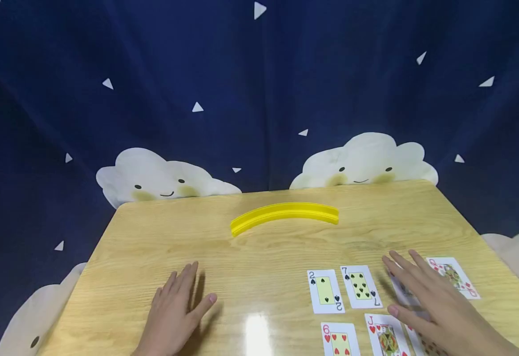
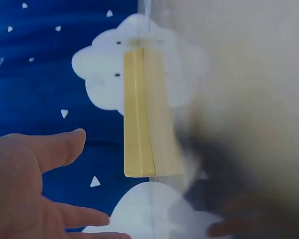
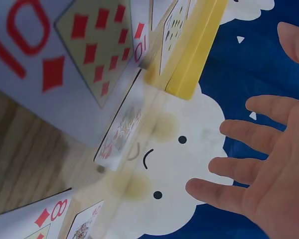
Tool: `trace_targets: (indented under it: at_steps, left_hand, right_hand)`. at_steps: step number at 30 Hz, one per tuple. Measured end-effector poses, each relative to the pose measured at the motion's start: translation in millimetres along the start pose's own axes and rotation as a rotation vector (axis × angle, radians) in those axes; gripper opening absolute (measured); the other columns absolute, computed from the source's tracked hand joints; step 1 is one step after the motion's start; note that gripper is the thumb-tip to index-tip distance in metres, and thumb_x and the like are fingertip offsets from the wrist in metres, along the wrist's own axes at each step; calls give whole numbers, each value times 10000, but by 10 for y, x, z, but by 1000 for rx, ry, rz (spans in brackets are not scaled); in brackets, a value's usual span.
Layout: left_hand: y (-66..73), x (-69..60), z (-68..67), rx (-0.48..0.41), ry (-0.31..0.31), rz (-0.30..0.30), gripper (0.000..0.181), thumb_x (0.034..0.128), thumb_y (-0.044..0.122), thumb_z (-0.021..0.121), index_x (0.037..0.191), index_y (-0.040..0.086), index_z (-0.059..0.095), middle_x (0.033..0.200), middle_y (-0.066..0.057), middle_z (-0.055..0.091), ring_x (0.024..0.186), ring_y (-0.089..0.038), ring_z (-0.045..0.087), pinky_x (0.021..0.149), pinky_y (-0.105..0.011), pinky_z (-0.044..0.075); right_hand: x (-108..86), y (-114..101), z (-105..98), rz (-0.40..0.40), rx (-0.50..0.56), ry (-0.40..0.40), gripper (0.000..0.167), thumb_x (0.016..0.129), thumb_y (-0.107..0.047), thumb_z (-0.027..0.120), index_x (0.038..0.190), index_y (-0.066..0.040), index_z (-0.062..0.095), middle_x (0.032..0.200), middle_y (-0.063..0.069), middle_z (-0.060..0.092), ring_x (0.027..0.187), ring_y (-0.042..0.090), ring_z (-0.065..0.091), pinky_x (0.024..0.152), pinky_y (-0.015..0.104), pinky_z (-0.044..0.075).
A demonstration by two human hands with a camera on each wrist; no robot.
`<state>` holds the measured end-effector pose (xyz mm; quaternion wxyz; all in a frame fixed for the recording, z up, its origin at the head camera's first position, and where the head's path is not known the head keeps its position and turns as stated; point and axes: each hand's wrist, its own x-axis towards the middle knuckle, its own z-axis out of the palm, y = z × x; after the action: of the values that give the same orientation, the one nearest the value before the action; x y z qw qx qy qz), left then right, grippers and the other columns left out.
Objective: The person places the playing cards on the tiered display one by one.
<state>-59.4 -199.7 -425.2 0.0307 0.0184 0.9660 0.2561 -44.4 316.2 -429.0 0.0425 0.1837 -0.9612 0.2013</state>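
Note:
My left hand (image 1: 170, 316) hovers with fingers extended over the left part of the wooden table, holding nothing; its fingers also show in the left wrist view (image 2: 40, 179). My right hand (image 1: 442, 306), fingers spread, is above the face-up cards at the right and partly covers some of them. Left of it lie the two of spades (image 1: 317, 302) and the seven of spades (image 1: 355, 301), with the six of hearts (image 1: 335, 334) and jack of hearts (image 1: 377, 341) below. The queen of diamonds (image 1: 469, 288) lies beyond the right hand. The ten of diamonds (image 3: 74, 104) looms large in the right wrist view.
A curved yellow holder (image 1: 286, 211) lies near the table's far edge, its groove bare. Behind the table (image 1: 161, 232) hangs a dark blue curtain (image 1: 241, 59) with white clouds and triangles. The eight of diamonds (image 3: 45, 219) shows at the lower left of the right wrist view.

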Motion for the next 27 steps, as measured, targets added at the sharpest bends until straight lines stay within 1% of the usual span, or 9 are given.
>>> trace_targets:
  at_steps: [3, 7, 10, 12, 16, 18, 21, 24, 27]
  left_hand:
    - [82, 283, -34, -59, 40, 26, 836, 1061, 472, 708, 1650, -27, 389, 1623, -297, 452, 1471, -569, 416, 1157, -746, 314]
    - [147, 718, -4, -120, 102, 67, 754, 1036, 356, 771, 1577, -79, 476, 1491, -321, 578, 1354, -534, 559, 1081, -686, 448]
    - [175, 1015, 71, -157, 131, 73, 720, 1007, 311, 811, 1544, -74, 524, 1400, -291, 651, 1238, -476, 656, 1013, -632, 515]
    - [187, 1183, 133, -178, 140, 64, 716, 989, 298, 832, 1526, -75, 542, 1358, -272, 675, 1181, -443, 685, 984, -602, 536]
    - [245, 1491, 294, -224, 118, 55, 737, 950, 294, 873, 1506, -74, 559, 1292, -238, 692, 1120, -387, 674, 970, -552, 537]
    - [270, 1597, 352, -243, 107, 53, 748, 929, 303, 891, 1496, -66, 572, 1251, -220, 695, 1095, -369, 649, 959, -532, 530]
    - [289, 1699, 405, -283, 97, 52, 735, 901, 295, 918, 1463, -58, 602, 1187, -197, 692, 1042, -346, 630, 911, -501, 527]
    - [272, 1747, 432, -323, 91, 53, 660, 899, 248, 923, 1408, -58, 637, 1137, -183, 672, 1014, -334, 603, 879, -465, 502]
    - [229, 1749, 443, -342, 87, 54, 563, 913, 189, 907, 1351, -67, 661, 1103, -176, 646, 989, -328, 573, 845, -434, 472]
  right_hand:
    - [31, 56, -31, 51, 19, -40, 835, 1047, -451, 733, 1737, -265, 300, 1771, 115, 268, 1654, 396, 50, 1244, 653, -124]
    - [93, 153, -77, 79, 25, -56, 822, 1058, -444, 715, 1738, -255, 295, 1748, 154, 318, 1623, 484, 139, 1176, 824, 49]
    - [135, 246, -110, 46, 11, -22, 823, 1041, -393, 747, 1729, -241, 321, 1724, 160, 366, 1582, 520, 245, 1133, 851, 157]
    - [160, 309, -142, 28, 7, -8, 815, 1034, -364, 761, 1720, -222, 342, 1709, 167, 389, 1555, 538, 291, 1143, 838, 169]
    - [88, 461, -227, 50, -27, 0, 789, 1036, -372, 762, 1700, -178, 384, 1680, 197, 422, 1515, 561, 344, 1197, 781, 148]
    - [59, 549, -280, 67, -34, -4, 765, 1046, -367, 752, 1687, -135, 404, 1668, 219, 431, 1494, 578, 363, 1196, 782, 153]
    - [46, 700, -371, 90, -51, -18, 741, 1057, -361, 741, 1674, -103, 421, 1654, 244, 437, 1462, 593, 391, 1122, 829, 229]
    - [68, 861, -441, 101, -52, -32, 712, 1050, -348, 752, 1648, -90, 464, 1639, 271, 442, 1437, 598, 415, 1077, 834, 280]
    - [100, 1000, -472, 113, -48, -54, 697, 1032, -342, 776, 1615, -74, 501, 1623, 308, 437, 1422, 612, 420, 1072, 832, 287]
